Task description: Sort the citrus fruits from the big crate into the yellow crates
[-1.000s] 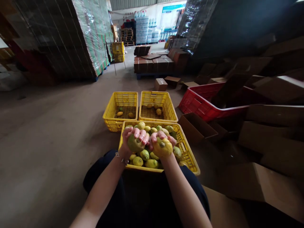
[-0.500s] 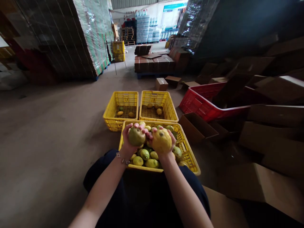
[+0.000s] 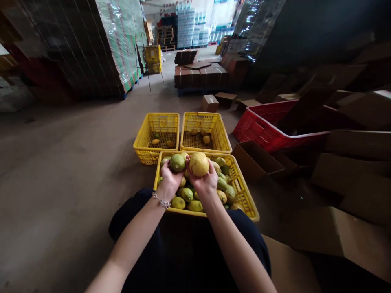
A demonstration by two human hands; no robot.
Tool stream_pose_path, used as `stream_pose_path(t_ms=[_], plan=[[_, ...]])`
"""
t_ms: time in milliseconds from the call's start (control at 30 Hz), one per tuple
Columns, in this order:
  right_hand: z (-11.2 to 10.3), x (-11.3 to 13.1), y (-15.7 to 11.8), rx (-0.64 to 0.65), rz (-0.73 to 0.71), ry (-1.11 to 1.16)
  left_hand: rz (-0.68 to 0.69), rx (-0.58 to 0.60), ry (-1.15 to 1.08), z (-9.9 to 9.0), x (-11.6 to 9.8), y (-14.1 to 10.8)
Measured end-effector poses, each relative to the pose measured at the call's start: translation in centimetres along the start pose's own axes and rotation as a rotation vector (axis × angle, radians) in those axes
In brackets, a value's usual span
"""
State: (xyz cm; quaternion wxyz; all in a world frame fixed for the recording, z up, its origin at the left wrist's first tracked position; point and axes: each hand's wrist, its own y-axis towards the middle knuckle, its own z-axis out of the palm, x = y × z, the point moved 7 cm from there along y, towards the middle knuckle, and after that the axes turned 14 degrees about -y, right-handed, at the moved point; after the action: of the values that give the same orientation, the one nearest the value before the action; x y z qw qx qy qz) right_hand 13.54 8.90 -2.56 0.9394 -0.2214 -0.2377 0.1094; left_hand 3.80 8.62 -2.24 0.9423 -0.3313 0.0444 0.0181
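Over the near yellow crate (image 3: 244,193), both my hands hold up a fruit each, side by side. My left hand (image 3: 170,177) is curled around a round green fruit (image 3: 177,162). A larger, pale yellow fruit (image 3: 199,164) rests in the fingers of my right hand (image 3: 204,181), its skin slightly marked. The undersides of both fruits are hidden by my palms. Below them the crate holds many green and yellow-green oval fruits (image 3: 187,194), partly covered by my hands and wrists. The exact kind of fruit cannot be told.
Behind stand two more yellow crates, left (image 3: 139,152) and right (image 3: 227,142), with a few fruits each. To the right are an open cardboard box (image 3: 256,160), a red crate (image 3: 256,132) and piled cartons. Flattened cardboard (image 3: 200,77) is stacked on a pallet farther back.
Both fruits have been turned in my hands and raised slightly in view. My palms now face up more beneath them. The view has tilted down a little.
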Motion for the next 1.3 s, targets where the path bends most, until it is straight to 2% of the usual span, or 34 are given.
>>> stream_pose_path(t_ms=[200, 367, 600, 700, 767, 800, 867, 933, 1000, 1033, 1067, 1100, 1133, 1167, 1233, 1300], plan=[[-0.9, 0.0, 0.8, -0.049, -0.016, -0.019, 0.071, -0.02, 0.02, 0.1, -0.2, -0.3], [-1.7, -0.2, 1.4, -0.119, 0.013, -0.035, 0.067, -0.044, 0.029, 0.0, -0.3, -0.8], [-1.7, -0.1, 1.3, -0.089, 0.053, -0.027, -0.002, 0.02, 0.101, 0.0, -0.8, -0.6], [-2.3, 0.7, 1.3, -0.095, 0.037, -0.055, -0.044, 0.075, 0.127, -0.7, -0.8, -0.5], [-3.0, 1.5, 1.3, -0.127, 0.031, -0.093, -0.053, 0.079, 0.171, -2.3, -0.8, -0.5], [-3.4, 2.0, 1.2, -0.147, 0.025, -0.114, -0.051, 0.047, 0.218, -3.8, -0.9, -0.4], [-4.2, 3.2, 1.1, -0.174, -0.007, -0.148, -0.111, -0.014, 0.354, -7.5, -0.6, -0.1], [-4.7, 4.5, 1.1, -0.159, -0.058, -0.169, -0.246, -0.136, 0.505, -12.2, -0.3, 0.4], [-5.0, 5.5, 1.0, -0.127, -0.098, -0.172, -0.241, -0.282, 0.621, -16.0, -1.4, 1.0], [-5.1, 5.9, 1.0, -0.115, -0.113, -0.165, -0.215, -0.297, 0.657, -16.9, -2.1, 1.5], [-5.2, 6.2, 1.0, -0.109, -0.122, -0.156, -0.205, -0.266, 0.67, -16.9, -2.6, 2.0], [-5.4, 6.4, 1.0, -0.11, -0.125, -0.147, -0.187, -0.212, 0.662, -16.1, -2.9, 2.6], [-5.5, 6.5, 1.0, -0.114, -0.123, -0.139, -0.165, -0.142, 0.635, -14.5, -3.2, 3.2], [-5.5, 6.6, 1.0, -0.118, -0.117, -0.133, -0.145, -0.12, 0.598, -12.7, -3.5, 3.8], [-5.6, 6.4, 1.0, -0.126, -0.094, -0.13, -0.018, -0.186, 0.548, -8.4, -4.8, 5.0], [-5.8, 6.2, 1.0, -0.148, -0.069, -0.138, 0.046, -0.103, 0.506, -2.8, -5.1, 6.6]])
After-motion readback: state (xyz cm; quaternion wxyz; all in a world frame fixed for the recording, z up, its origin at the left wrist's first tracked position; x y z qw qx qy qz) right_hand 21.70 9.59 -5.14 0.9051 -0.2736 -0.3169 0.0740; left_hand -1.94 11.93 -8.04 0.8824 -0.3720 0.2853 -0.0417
